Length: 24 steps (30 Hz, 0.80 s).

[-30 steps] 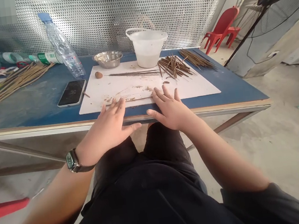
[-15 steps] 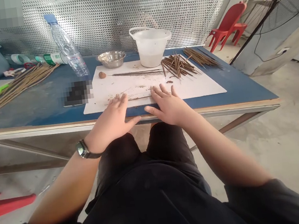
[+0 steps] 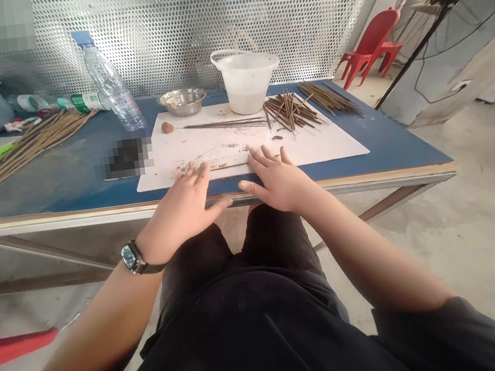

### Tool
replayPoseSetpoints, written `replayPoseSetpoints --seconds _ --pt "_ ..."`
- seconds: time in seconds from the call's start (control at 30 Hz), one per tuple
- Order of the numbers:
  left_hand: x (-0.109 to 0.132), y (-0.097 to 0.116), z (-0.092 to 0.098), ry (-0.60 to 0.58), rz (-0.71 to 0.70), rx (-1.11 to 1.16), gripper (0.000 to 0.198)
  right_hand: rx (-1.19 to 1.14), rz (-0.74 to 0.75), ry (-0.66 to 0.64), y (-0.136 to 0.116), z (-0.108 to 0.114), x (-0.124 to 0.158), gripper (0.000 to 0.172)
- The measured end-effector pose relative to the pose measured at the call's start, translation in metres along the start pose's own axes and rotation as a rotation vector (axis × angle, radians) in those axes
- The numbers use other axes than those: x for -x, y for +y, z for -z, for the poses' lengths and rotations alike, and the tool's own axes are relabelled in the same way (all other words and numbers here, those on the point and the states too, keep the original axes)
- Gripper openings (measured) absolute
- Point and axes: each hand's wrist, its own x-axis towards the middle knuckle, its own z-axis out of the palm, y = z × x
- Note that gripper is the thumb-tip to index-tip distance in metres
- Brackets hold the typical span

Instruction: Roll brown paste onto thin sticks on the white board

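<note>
My left hand (image 3: 181, 202) lies flat over the front edge of a white board (image 3: 319, 148), fingers spread and holding nothing. My right hand (image 3: 276, 181) rests the same way a little to the right, also empty. Between their fingertips, a thin dark strip (image 3: 222, 166) lies in brownish smears on the board. Farther back are a row of thin dark sticks (image 3: 226, 125), a loose pile of brown sticks (image 3: 290, 113) and a small brown lump (image 3: 167, 127).
Behind the board stand a steel bowl (image 3: 182, 101) and a white plastic bucket (image 3: 246, 80). A plastic water bottle (image 3: 111, 82) and a blurred phone (image 3: 129, 158) are to the left, beside a long stick bundle (image 3: 39, 145). The blue table's (image 3: 71, 183) front edge runs below my hands.
The whole view has shifted slightly as my head moved. Both hands stay spread at the board's front edge, and the watch on my left wrist has turned a little.
</note>
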Motion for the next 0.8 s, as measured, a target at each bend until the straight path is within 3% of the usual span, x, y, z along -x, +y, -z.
replayPoseSetpoints --seconds 0.17,0.4,0.5,0.8 --pt "-0.02 -0.007 0.003 -0.009 0.01 -0.017 0.102 -0.001 -0.018 0.004 0.002 0.003 -0.019 0.107" --pt "0.017 -0.001 -0.003 -0.008 -0.031 -0.013 0.104 0.008 0.023 0.006 0.001 0.003 0.02 0.11" --pt "0.021 0.002 -0.005 -0.004 -0.017 -0.017 0.105 0.026 0.02 0.009 -0.001 0.003 0.024 0.11" --pt "-0.021 -0.006 0.001 -0.018 0.047 -0.001 0.107 0.021 -0.06 -0.032 0.004 0.006 -0.019 0.104"
